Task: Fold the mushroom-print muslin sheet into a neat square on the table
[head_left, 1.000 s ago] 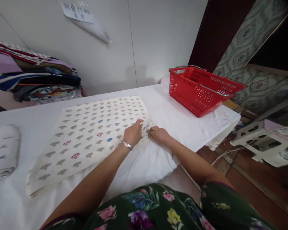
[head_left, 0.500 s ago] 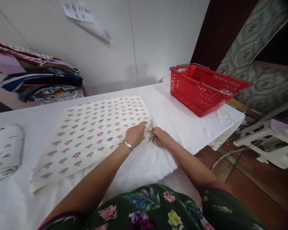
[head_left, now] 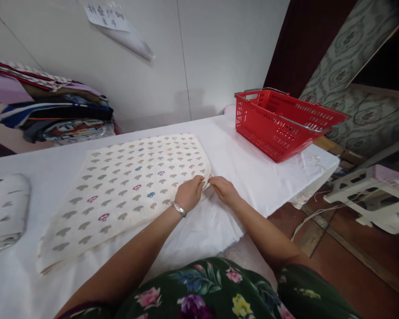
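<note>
A cream cloth [head_left: 119, 177] printed with grey and coloured mushroom shapes lies folded in layers across the table. My left hand [head_left: 189, 194], with a silver bracelet at the wrist, pinches the cloth's near right corner. Close beside it, my right hand [head_left: 224, 189] grips the edge of the same corner between thumb and fingers. The fingertips of both hands nearly meet there, and the layered edges show between them. The cloth's near left corner rests on the table with its layers slightly apart.
A white sheet covers the table [head_left: 252, 186]. A red plastic basket [head_left: 279, 128] stands at the back right. Another folded cloth [head_left: 6, 212] lies at the left edge. Behind are stacked folded fabrics [head_left: 60, 106]; a white sewing machine [head_left: 375, 199] is at the right.
The bunched corner has been flattened and its edges now lie together between my fingers. Both hands have shifted slightly, and the cloth has slid a little left and nearer.
</note>
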`<state>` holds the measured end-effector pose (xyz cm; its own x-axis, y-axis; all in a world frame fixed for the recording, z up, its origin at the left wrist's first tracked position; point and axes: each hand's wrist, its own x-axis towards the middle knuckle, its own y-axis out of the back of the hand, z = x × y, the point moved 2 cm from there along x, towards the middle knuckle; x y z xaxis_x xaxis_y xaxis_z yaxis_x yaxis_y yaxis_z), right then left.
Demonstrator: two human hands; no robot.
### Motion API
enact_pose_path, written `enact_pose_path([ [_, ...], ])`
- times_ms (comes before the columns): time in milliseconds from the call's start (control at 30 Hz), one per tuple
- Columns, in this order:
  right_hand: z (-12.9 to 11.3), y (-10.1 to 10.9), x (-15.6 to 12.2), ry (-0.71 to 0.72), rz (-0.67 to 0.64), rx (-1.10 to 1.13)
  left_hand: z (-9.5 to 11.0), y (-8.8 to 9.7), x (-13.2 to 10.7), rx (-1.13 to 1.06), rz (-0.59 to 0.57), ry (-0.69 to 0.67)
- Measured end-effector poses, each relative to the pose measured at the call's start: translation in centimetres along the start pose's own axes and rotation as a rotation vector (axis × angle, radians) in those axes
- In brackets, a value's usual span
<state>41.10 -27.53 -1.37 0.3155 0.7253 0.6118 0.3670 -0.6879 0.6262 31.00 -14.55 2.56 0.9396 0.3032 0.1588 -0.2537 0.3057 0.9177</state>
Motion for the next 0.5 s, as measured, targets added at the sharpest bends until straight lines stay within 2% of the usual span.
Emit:
enact_pose_path([
  [133,-0.41,0.07,0.27,-0.008,0.027,0.056,-0.26,0.02,0.03,-0.142,0.022,0.05],
  [267,-0.48,-0.02,0.43,-0.052,0.021,0.065,-0.15,0.07,0.08,-0.236,-0.019,0.08],
  [500,-0.26,-0.27,0.3,-0.028,0.002,0.039,-0.51,-0.2,0.16,-0.436,-0.035,0.167],
])
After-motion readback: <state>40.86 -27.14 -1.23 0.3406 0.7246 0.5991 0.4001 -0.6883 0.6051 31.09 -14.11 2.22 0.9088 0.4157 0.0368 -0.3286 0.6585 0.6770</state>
